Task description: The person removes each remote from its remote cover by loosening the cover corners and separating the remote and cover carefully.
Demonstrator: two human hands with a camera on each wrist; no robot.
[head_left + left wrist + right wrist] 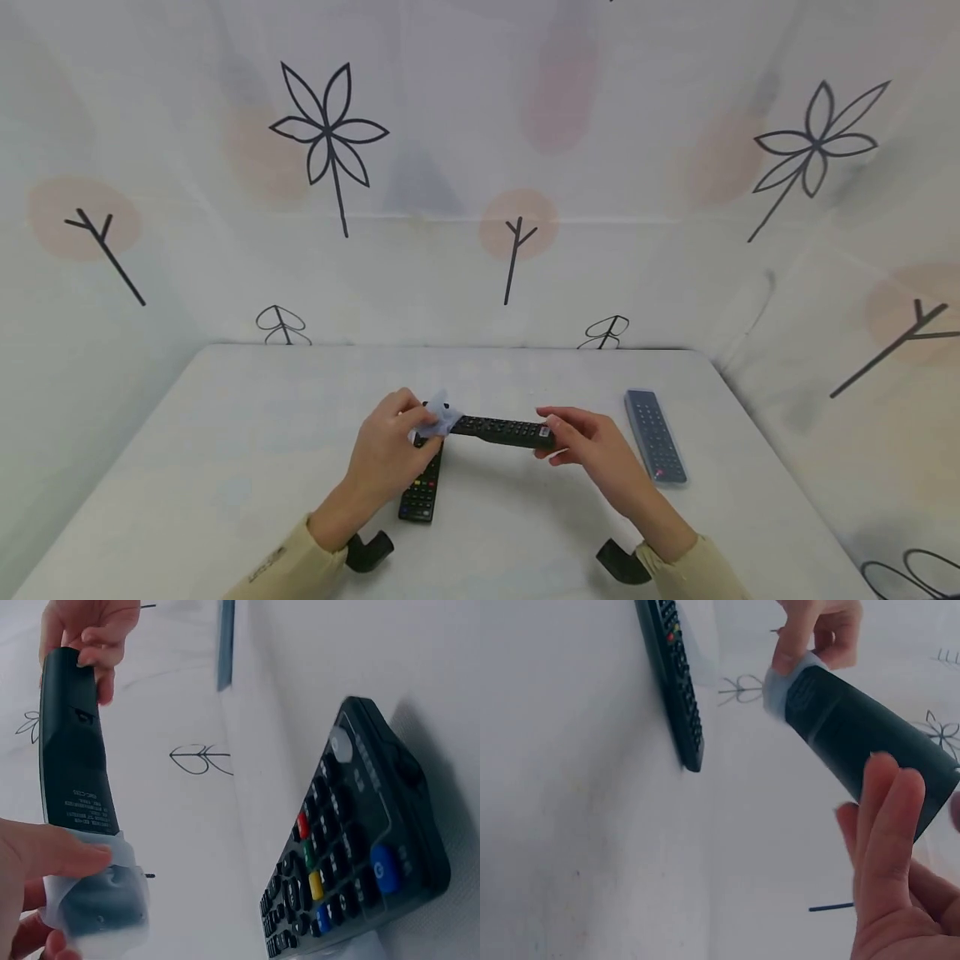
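Observation:
A black remote control (502, 431) is held above the table between both hands, its button side up in the head view. My left hand (390, 446) pinches its left end through a thin, translucent pale-blue sheet (105, 900) that wraps round that end; its exact kind is unclear. The right hand (600, 450) holds the other end between thumb and fingers, and the right wrist view shows the remote's back. Beneath the left hand, a second black remote (337, 847) with coloured buttons lies on the table, its far end partly hidden in the head view.
A blue-grey remote (656, 437) lies on the table to the right of my right hand. The white table (247, 433) meets a patterned cloth backdrop (420, 275) at its back edge. Dark curved pieces (369, 552) show by both wrists.

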